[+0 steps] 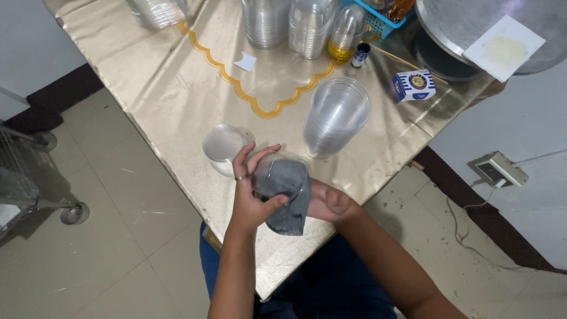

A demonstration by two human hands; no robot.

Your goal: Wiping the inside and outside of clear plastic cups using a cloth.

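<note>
My left hand (251, 189) grips a clear plastic cup (270, 171) from the left side, with a ring on one finger. My right hand (328, 202) is pushed into the cup from the right, wrapped in a grey cloth (289, 198) that fills the cup's inside. Both hands hover over the near corner of a table covered with a gold cloth (177, 100). Just left of my hands a single clear cup (223, 145) stands on the table. To the right, a tall stack of clear cups (335, 115) lies tilted toward me.
More stacks of clear cups (266, 20) and dome lids (310, 23) stand at the back. A small bottle (360, 54), a blue basket (375, 18), a blue-and-white box (414, 85) and a round metal tray (490, 29) lie at the right. A wall socket (499, 168) sits low on the right.
</note>
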